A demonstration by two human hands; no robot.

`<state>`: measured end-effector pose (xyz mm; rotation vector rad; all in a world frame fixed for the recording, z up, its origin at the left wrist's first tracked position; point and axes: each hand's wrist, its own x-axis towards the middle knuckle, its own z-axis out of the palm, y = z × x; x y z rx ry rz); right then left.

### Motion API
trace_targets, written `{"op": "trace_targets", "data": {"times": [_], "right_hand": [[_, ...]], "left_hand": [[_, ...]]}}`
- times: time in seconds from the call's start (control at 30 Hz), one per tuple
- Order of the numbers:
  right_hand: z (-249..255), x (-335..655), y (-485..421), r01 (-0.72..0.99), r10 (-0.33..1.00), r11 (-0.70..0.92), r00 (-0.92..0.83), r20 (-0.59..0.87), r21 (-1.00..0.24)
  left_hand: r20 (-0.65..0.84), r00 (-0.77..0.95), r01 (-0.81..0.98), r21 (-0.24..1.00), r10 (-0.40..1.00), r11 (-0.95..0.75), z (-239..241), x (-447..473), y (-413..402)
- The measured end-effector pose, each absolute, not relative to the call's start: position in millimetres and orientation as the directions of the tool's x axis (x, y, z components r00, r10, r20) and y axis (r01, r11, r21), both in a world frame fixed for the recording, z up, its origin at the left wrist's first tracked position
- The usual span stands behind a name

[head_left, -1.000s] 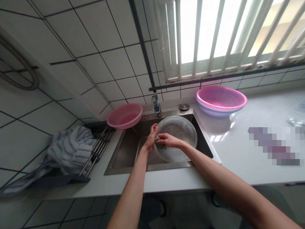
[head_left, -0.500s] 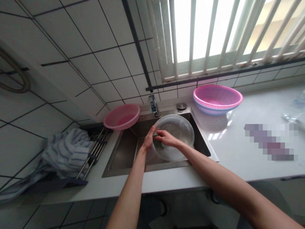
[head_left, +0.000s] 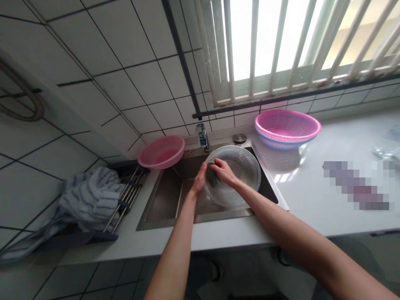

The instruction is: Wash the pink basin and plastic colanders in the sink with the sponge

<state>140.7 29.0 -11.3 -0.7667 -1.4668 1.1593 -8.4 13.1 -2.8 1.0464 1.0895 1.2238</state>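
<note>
A clear, ribbed plastic basin sits tilted over the sink. My left hand grips it by the left rim, its fingers partly hidden behind the wall. Bunched in my right hand is a grey-green cloth, pressed to the inside of the basin near the left rim. The two hands are close together. Behind the basin stands the chrome faucet, with no water seen running from it.
A pink basin rests at the sink's back left corner. Stacked pink and blue baskets stand on the white counter to the right. A striped towel lies by a metal rack on the left. A drain strainer sits behind the sink.
The clear basin has shifted slightly right and away from me. My right hand and the cloth have moved up along its inside, and my left hand has kept its hold.
</note>
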Motion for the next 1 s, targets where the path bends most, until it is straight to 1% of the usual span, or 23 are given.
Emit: {"op": "trace_targets", "data": {"times": [0.03, 0.07, 0.17, 0.2, 0.23, 0.27, 0.33, 0.37, 0.4, 0.43, 0.47, 0.53, 0.57, 0.6, 0.63, 0.67, 0.7, 0.77, 0.8, 0.83, 0.87, 0.97, 1.0], "right_hand": [[-12, 142, 30, -0.124, 0.917, 0.321, -0.209, 0.341, -0.939], [-13, 143, 31, -0.123, 0.908, 0.316, -0.248, 0.338, -0.941], [-18, 142, 30, -0.103, 0.801, 0.287, -0.520, 0.298, -0.952], [-19, 141, 29, -0.096, 0.773, 0.283, -0.566, 0.286, -0.954], [-19, 141, 29, -0.095, 0.775, 0.284, -0.563, 0.287, -0.954], [-18, 141, 30, -0.100, 0.807, 0.290, -0.510, 0.299, -0.952], [-15, 144, 33, -0.118, 0.898, 0.311, -0.288, 0.333, -0.943], [-14, 146, 35, -0.129, 0.923, 0.322, -0.178, 0.341, -0.938], [-13, 148, 35, -0.135, 0.932, 0.327, -0.115, 0.343, -0.935], [-12, 150, 35, -0.134, 0.932, 0.326, -0.120, 0.342, -0.936], [-13, 150, 33, -0.128, 0.922, 0.316, -0.191, 0.336, -0.940], [-15, 148, 28, -0.093, 0.854, 0.285, -0.427, 0.297, -0.954], [-16, 146, 25, -0.077, 0.810, 0.271, -0.520, 0.271, -0.959], [-17, 144, 23, -0.071, 0.781, 0.261, -0.570, 0.254, -0.963], [-17, 142, 23, -0.075, 0.780, 0.254, -0.574, 0.250, -0.964], [-16, 142, 23, -0.090, 0.807, 0.246, -0.533, 0.256, -0.965], [-15, 143, 25, -0.112, 0.854, 0.239, -0.450, 0.263, -0.965], [-12, 147, 31, -0.158, 0.940, 0.224, -0.224, 0.256, -0.962], [-11, 150, 33, -0.175, 0.959, 0.223, -0.138, 0.249, -0.959], [-11, 152, 36, -0.185, 0.964, 0.227, -0.100, 0.248, -0.956], [-11, 153, 37, -0.186, 0.959, 0.235, -0.116, 0.258, -0.954], [-16, 150, 36, -0.130, 0.900, 0.272, -0.316, 0.300, -0.953], [-17, 148, 35, -0.103, 0.883, 0.286, -0.357, 0.304, -0.953]], "left_hand": [[-0.073, 0.044, -0.176, 0.981, 0.996, 0.080, -2, -6, 13], [-0.094, 0.047, -0.164, 0.981, 0.994, 0.100, -1, -5, 12], [-0.126, 0.003, -0.096, 0.987, 0.992, 0.125, -1, -7, 10], [-0.116, -0.008, -0.082, 0.990, 0.993, 0.115, -2, -9, 9], [-0.102, -0.014, -0.080, 0.992, 0.995, 0.101, -2, -10, 8], [-0.086, -0.015, -0.090, 0.992, 0.996, 0.085, -3, -10, 8], [-0.064, 0.010, -0.123, 0.990, 0.998, 0.065, -5, -8, 8], [-0.058, 0.037, -0.142, 0.988, 0.998, 0.063, -5, -6, 8], [-0.055, 0.061, -0.156, 0.986, 0.997, 0.064, -5, -4, 9], [-0.054, 0.073, -0.158, 0.985, 0.996, 0.065, -5, -3, 9], [-0.056, 0.067, -0.148, 0.987, 0.996, 0.065, -5, -3, 9], [-0.062, 0.026, -0.109, 0.992, 0.998, 0.064, -5, -7, 9], [-0.058, 0.007, -0.088, 0.994, 0.998, 0.058, -5, -10, 9], [-0.047, -0.005, -0.076, 0.996, 0.999, 0.047, -5, -12, 9], [-0.033, -0.008, -0.075, 0.997, 0.999, 0.032, -5, -15, 9], [-0.018, -0.006, -0.083, 0.996, 1.000, 0.017, -6, -16, 9], [-0.006, -0.001, -0.098, 0.995, 1.000, 0.006, -7, -16, 9], [-0.001, 0.023, -0.135, 0.991, 1.000, 0.004, -9, -13, 9], [-0.002, 0.043, -0.151, 0.989, 0.999, 0.008, -10, -11, 8], [-0.002, 0.071, -0.163, 0.987, 0.997, 0.013, -10, -9, 8], [0.002, 0.101, -0.171, 0.985, 0.995, 0.016, -10, -8, 8], [0.011, 0.153, -0.165, 0.986, 0.988, 0.014, -6, -11, 6], [0.008, 0.156, -0.158, 0.987, 0.988, 0.017, -5, -13, 6]]}}
